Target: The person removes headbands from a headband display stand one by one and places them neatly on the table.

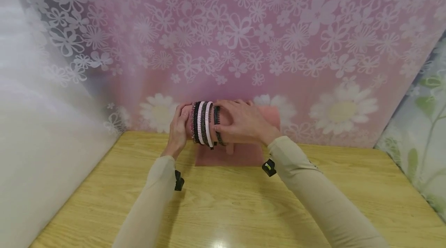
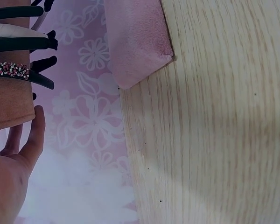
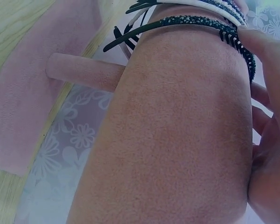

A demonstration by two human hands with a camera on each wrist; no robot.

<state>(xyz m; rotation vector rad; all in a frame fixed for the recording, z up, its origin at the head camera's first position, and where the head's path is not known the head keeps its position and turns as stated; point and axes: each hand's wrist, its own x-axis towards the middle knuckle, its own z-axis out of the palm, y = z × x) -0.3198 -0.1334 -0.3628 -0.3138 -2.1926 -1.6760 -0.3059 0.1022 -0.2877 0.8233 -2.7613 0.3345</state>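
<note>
A pink plush headband stand has a horizontal padded roll on a short post above a flat base. My left hand grips the roll's left end, beside a headband with pink and white beads. Black, white and dark glittery headbands sit close together there. Slightly apart to their right is a dark sparkling headband with comb teeth inside. My right hand reaches over the roll, its thumb at this headband and its other fingers partly hidden behind the roll.
The stand rests on a light wood-grain table, near its back edge. Behind hangs a pink flowered curtain, with a white sheet at left and leaf-patterned cloth at right. Black wrist cameras sit under both sleeves.
</note>
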